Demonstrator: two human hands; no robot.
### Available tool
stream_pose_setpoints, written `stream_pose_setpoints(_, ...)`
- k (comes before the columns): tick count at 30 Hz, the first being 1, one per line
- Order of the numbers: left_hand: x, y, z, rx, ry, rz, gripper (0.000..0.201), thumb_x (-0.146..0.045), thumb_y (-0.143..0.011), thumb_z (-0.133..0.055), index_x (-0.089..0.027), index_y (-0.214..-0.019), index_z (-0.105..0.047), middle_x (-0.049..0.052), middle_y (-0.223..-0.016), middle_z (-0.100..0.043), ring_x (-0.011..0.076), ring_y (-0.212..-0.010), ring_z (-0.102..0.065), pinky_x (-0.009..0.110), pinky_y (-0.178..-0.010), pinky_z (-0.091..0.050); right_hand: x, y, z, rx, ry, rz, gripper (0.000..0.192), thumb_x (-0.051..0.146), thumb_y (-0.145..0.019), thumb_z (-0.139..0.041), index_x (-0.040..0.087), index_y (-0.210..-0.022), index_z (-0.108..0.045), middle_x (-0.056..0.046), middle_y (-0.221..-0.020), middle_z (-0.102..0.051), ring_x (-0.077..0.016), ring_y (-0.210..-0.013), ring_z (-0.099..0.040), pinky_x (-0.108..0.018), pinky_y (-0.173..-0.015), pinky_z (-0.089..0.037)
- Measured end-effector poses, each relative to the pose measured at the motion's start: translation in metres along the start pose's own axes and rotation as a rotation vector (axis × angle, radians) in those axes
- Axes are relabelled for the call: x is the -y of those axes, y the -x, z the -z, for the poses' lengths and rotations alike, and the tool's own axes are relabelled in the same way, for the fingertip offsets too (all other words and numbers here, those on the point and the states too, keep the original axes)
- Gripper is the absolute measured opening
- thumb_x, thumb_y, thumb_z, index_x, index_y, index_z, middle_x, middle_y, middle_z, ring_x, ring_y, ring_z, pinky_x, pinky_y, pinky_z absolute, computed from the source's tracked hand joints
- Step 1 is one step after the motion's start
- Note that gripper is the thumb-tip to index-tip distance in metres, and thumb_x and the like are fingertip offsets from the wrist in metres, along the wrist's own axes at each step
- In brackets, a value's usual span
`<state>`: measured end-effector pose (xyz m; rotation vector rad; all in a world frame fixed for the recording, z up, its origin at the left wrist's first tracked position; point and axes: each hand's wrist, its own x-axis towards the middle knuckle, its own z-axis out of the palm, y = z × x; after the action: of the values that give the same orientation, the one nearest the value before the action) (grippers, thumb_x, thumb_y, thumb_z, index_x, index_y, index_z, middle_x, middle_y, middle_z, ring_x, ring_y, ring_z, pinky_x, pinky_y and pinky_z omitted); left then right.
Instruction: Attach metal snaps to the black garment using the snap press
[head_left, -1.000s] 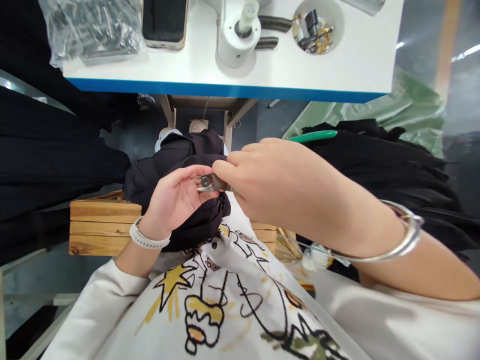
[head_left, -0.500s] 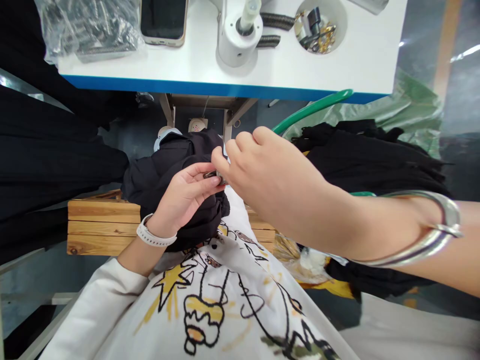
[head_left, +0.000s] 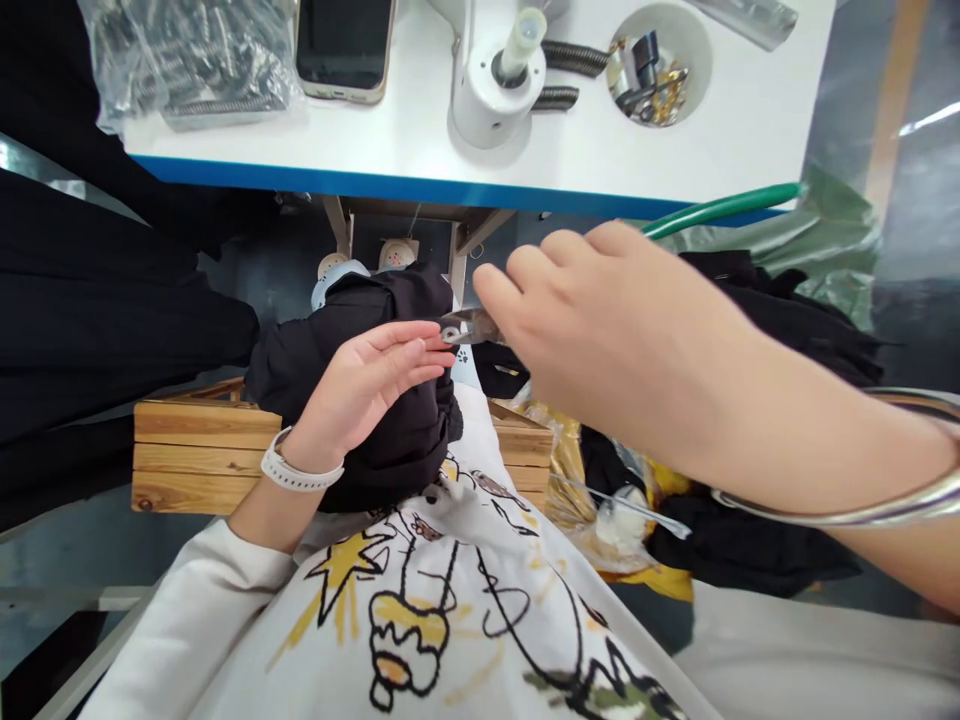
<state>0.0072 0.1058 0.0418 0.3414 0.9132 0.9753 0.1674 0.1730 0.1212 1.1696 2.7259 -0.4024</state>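
My right hand (head_left: 600, 330) is wrapped round pliers with green handles (head_left: 724, 208), held level in front of me. Their metal jaws (head_left: 474, 326) point left. At the jaw tips is a small round metal piece (head_left: 450, 335), too small to name exactly. My left hand (head_left: 375, 390), palm up with fingers stretched out, has its fingertips right beside the jaws and the small piece. Whether the fingertips touch it I cannot tell. Black fabric (head_left: 352, 340) lies on my lap under both hands.
Above the hands runs a white table (head_left: 360, 140) with a blue edge. On it are a bag of metal parts (head_left: 187, 70), a phone (head_left: 343, 45), a white machine part (head_left: 495, 95) and a round cavity holding small fittings (head_left: 652, 85). A wooden bench (head_left: 202, 455) is beneath me.
My right hand has drawn right with the pliers, baring the jaws. The fingers of my left hand have loosened from a pinch on a small metal piece and now lie straighter.
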Motion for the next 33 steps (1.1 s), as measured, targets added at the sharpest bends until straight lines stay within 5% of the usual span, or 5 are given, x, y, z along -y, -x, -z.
stream_pose_setpoints(8, -0.003, -0.003, -0.007, -0.026, -0.138, 0.078, 0.013, -0.026, -0.068, -0.070, -0.014, -0.069, -0.064, 0.001, -0.062, -0.064, 0.0089, -0.053, -0.059, 0.020, -0.051, -0.047, 0.004, -0.002, -0.014, -0.029, -0.110, 0.064, 0.014, 0.024, -0.082, -0.047, 0.018, -0.070, -0.052, -0.006, -0.068, -0.051, -0.0186, -0.076, -0.048, -0.034, -0.066, -0.032)
stream_pose_setpoints(12, -0.004, -0.002, 0.003, -0.024, -0.166, 0.070, 0.013, -0.023, -0.066, -0.071, -0.014, -0.068, -0.062, 0.000, -0.059, -0.063, 0.0087, -0.051, -0.057, 0.019, -0.048, -0.045, 0.001, -0.003, -0.017, 0.018, 0.095, 0.093, 0.008, 0.013, -0.077, -0.046, 0.018, -0.075, -0.052, -0.008, -0.072, -0.054, -0.0180, -0.072, -0.046, -0.031, -0.061, -0.028)
stream_pose_setpoints(18, -0.023, 0.002, 0.026, -0.153, -0.183, -0.037, 0.011, -0.021, -0.067, -0.069, -0.014, -0.073, -0.062, 0.000, -0.061, -0.062, 0.0082, -0.055, -0.058, 0.017, -0.052, -0.047, -0.020, 0.002, -0.013, 0.114, 0.308, -0.011, 0.029, 0.001, -0.062, -0.047, 0.013, -0.088, -0.053, -0.009, -0.076, -0.056, -0.0225, -0.073, -0.052, -0.031, -0.059, -0.026)
stream_pose_setpoints(25, -0.100, 0.001, 0.030, -0.332, -0.401, -0.305, 0.020, -0.020, -0.067, -0.067, -0.012, -0.084, -0.063, 0.008, -0.086, -0.067, 0.0128, -0.071, -0.063, 0.024, -0.069, -0.052, -0.048, 0.010, -0.022, 0.219, -0.042, -0.121, 0.044, 0.001, -0.065, -0.041, 0.009, -0.107, -0.053, -0.013, -0.093, -0.062, -0.0255, -0.087, -0.058, -0.033, -0.071, -0.040)
stream_pose_setpoints(33, -0.225, -0.065, 0.017, -0.385, -0.893, -0.561, 0.015, -0.011, -0.072, -0.049, -0.012, -0.083, -0.061, -0.003, -0.057, -0.048, 0.0050, -0.048, -0.045, 0.016, -0.046, -0.035, -0.076, 0.021, -0.041, 0.203, -0.306, -0.300, 0.057, 0.005, -0.069, -0.037, 0.011, -0.125, -0.045, -0.014, -0.124, -0.052, -0.0250, -0.113, -0.051, -0.038, -0.095, -0.041)
